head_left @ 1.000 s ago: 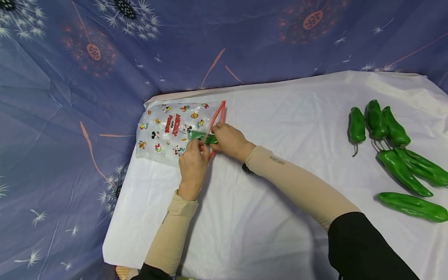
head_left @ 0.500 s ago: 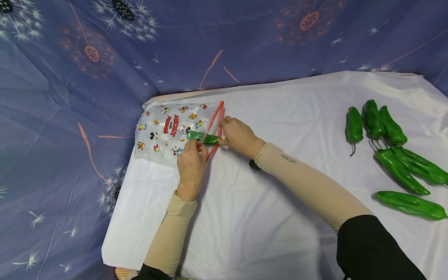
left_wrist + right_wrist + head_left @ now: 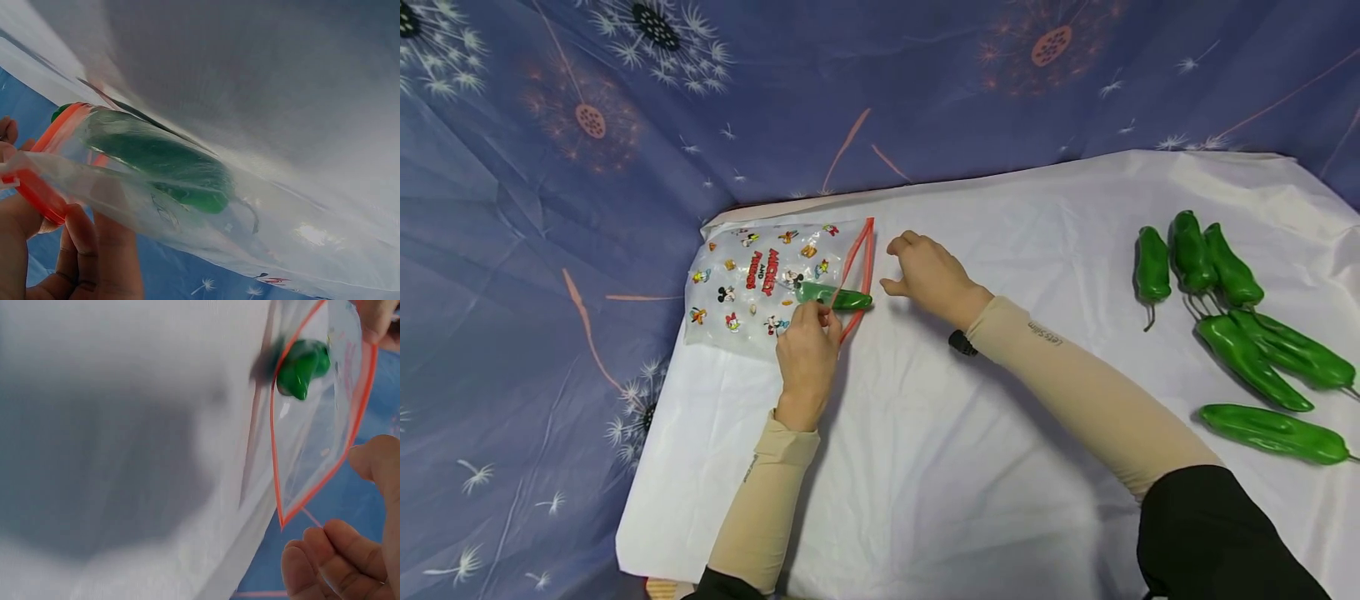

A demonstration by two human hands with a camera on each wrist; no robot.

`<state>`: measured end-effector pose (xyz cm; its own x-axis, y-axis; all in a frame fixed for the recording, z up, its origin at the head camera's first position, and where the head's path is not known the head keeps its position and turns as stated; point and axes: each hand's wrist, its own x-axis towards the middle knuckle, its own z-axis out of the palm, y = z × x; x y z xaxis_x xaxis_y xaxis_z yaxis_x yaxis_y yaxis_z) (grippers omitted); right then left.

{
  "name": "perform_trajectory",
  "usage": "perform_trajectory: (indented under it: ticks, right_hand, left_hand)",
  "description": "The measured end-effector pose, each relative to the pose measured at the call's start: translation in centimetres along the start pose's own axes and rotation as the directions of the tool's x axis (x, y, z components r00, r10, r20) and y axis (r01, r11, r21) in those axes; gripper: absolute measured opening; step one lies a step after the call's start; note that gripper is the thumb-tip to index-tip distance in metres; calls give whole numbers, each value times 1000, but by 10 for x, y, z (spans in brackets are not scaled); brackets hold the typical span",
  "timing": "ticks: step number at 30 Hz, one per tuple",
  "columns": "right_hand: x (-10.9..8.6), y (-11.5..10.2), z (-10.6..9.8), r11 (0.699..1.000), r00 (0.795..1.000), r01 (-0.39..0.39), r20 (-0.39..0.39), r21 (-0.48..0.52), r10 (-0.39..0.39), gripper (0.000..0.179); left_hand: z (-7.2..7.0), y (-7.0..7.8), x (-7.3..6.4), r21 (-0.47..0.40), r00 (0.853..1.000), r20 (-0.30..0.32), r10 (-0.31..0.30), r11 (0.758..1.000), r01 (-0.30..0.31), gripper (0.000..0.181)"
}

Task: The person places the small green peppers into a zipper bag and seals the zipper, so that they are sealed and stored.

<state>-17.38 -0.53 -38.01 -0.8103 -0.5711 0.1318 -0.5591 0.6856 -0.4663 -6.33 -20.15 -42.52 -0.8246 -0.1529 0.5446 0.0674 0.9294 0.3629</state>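
Note:
A clear zip bag (image 3: 711,287) printed with cartoon figures lies at the table's far left, its red-edged mouth facing right. One green pepper (image 3: 853,300) lies mostly inside, its tip poking out of the mouth; through the plastic in the left wrist view the pepper (image 3: 169,165) shows its stem deeper in the bag. My left hand (image 3: 805,358) pinches the bag's near lip between thumb and fingers, holding the mouth apart. Just right of the mouth my right hand (image 3: 936,279) hovers, thumb and fingers spread, touching nothing. In the right wrist view the pepper's tip (image 3: 303,369) faces out of the opening.
Several more green peppers (image 3: 1195,254) lie in a loose cluster on the right of the white-covered table (image 3: 970,483). A single pepper (image 3: 1273,433) lies nearest on that side. A blue dandelion-patterned cloth (image 3: 820,75) hangs behind and to the left.
My right hand has let go of the pepper and drawn back to the right, its fingers spreading. The pepper stays in the bag's mouth. My left hand keeps its hold on the lip.

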Motion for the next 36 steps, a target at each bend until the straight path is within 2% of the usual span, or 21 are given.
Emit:
perform_trajectory:
  ticks: [9,16,22,36]
  right_hand:
    - [-8,15,-25,994,995,-94,-30,59,96,53]
    - [-17,29,-44,987,985,-137,-94,84,144,54]
    - [-28,47,-60,982,972,-161,-155,94,175,55]
    - [-66,89,-90,945,926,-299,-199,135,322,57]
  left_hand:
    - [-1,0,0,-1,1000,9,-12,1000,12,4]
    - [-2,-1,-1,-5,1000,1,-13,1000,13,5]
    - [-2,0,0,-3,1000,-4,-7,1000,7,4]
    - [-2,0,-2,-10,1000,18,-15,1000,15,3]
